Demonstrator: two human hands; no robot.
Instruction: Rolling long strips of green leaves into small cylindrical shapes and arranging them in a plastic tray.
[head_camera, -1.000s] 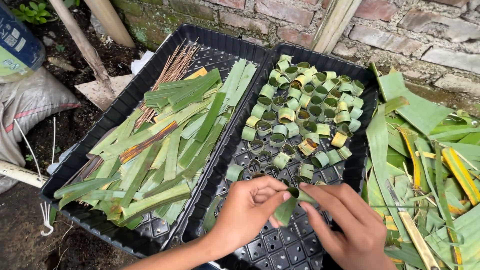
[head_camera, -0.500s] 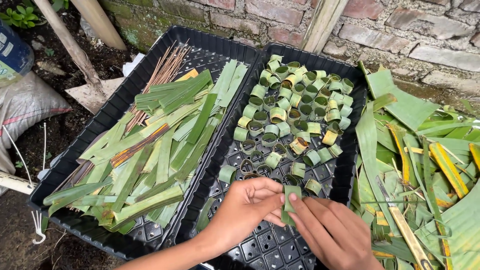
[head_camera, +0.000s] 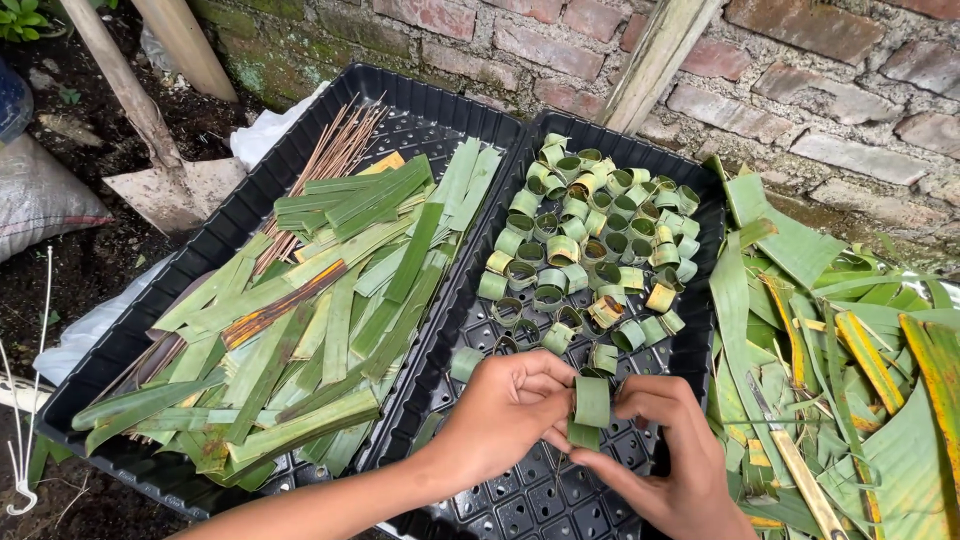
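Both my hands meet over the near end of the right black seedling tray (head_camera: 700, 215). My left hand (head_camera: 505, 415) and my right hand (head_camera: 670, 455) pinch a green leaf strip (head_camera: 590, 408) curled into a small ring between their fingertips. Beyond them, several finished leaf rings (head_camera: 590, 245) fill the far half of that tray. The left black tray (head_camera: 300, 150) holds a pile of cut green leaf strips (head_camera: 310, 320) and a bundle of thin brown sticks (head_camera: 335, 160).
Loose banana leaves (head_camera: 850, 350) lie on the ground at the right, with a knife (head_camera: 795, 465) on them. A brick wall (head_camera: 800, 60) runs behind. A spade (head_camera: 165, 165) and a grey sack (head_camera: 45, 200) rest on soil at the left.
My hands have rolled the strip into a tighter ring and raised it slightly. The view has shifted a little to the left and nearer.
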